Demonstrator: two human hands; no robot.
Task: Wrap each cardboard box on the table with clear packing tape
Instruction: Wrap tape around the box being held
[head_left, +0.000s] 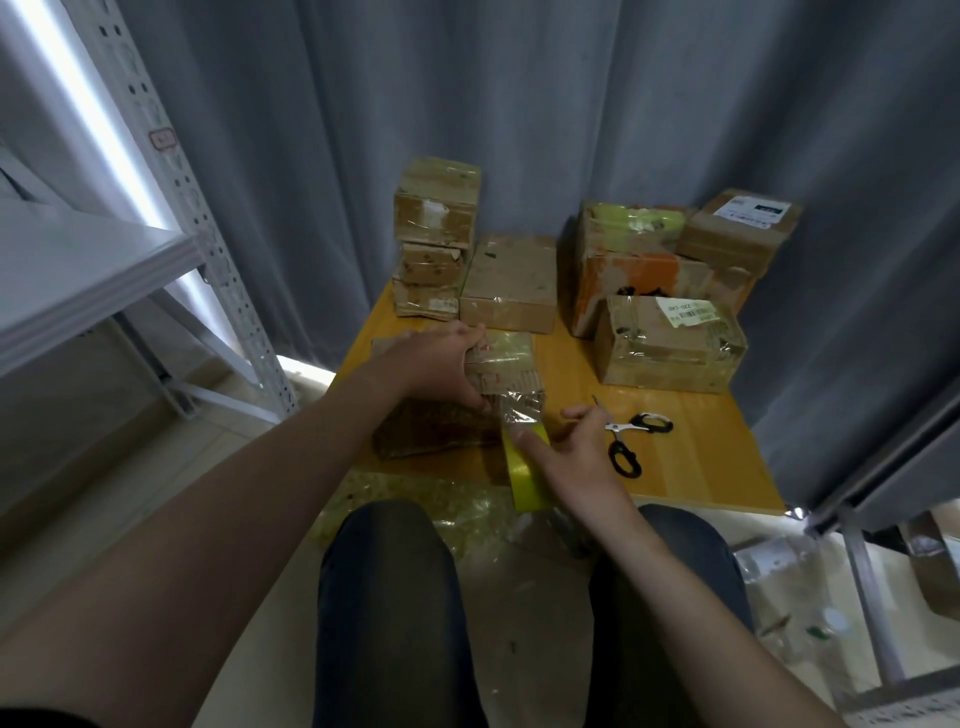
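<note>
A flat cardboard box (511, 366) lies at the near left of the yellow table (696, 457). My left hand (441, 364) grips the box from above, fingers curled over its top and near side. My right hand (576, 457) holds a yellow-cored roll of clear tape (524, 470) at the table's front edge. A strip of clear tape (519, 410) runs from the roll up onto the box's near corner. Part of the roll is hidden behind my right hand.
Black-handled scissors (628, 434) lie open just right of my right hand. Several taped cardboard boxes (511, 283) are stacked along the table's far side. A grey curtain hangs behind, and a metal shelf (130, 260) stands at left. Crumpled tape scraps (441, 504) litter the floor by my knees.
</note>
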